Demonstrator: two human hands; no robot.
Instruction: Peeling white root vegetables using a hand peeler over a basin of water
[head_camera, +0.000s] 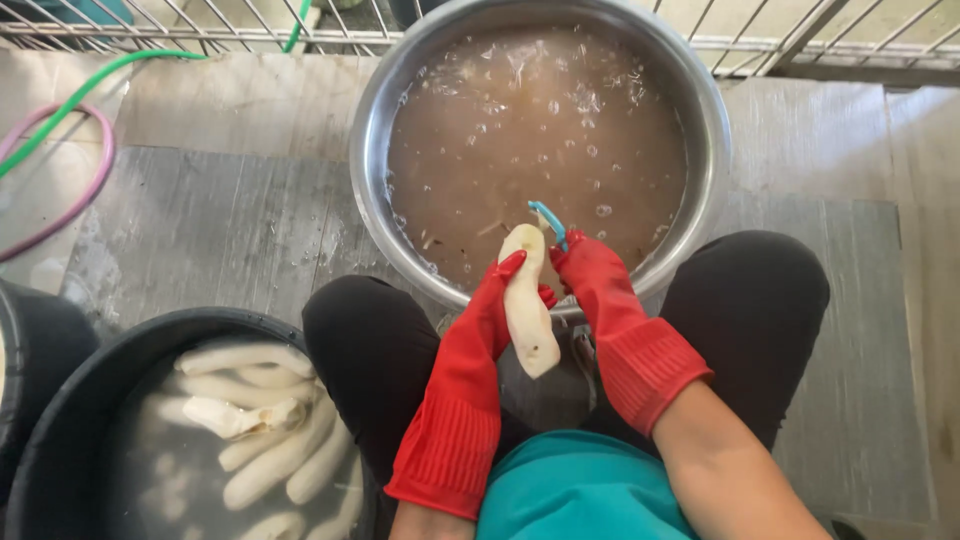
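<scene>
Our left hand (497, 300) gripped the peeled white root (527, 312); our right hand (585, 272) closed round the blue peeler (549, 221) over the steel basin (372, 150)

Pale peeled root (527, 310), blue peeler (549, 222) at tip

A single head-worn camera looks almost straight down from close above the person's lap, facing forward over the knees to the metal basin (700, 110), with the black tub (60, 420) at lower left.
</scene>
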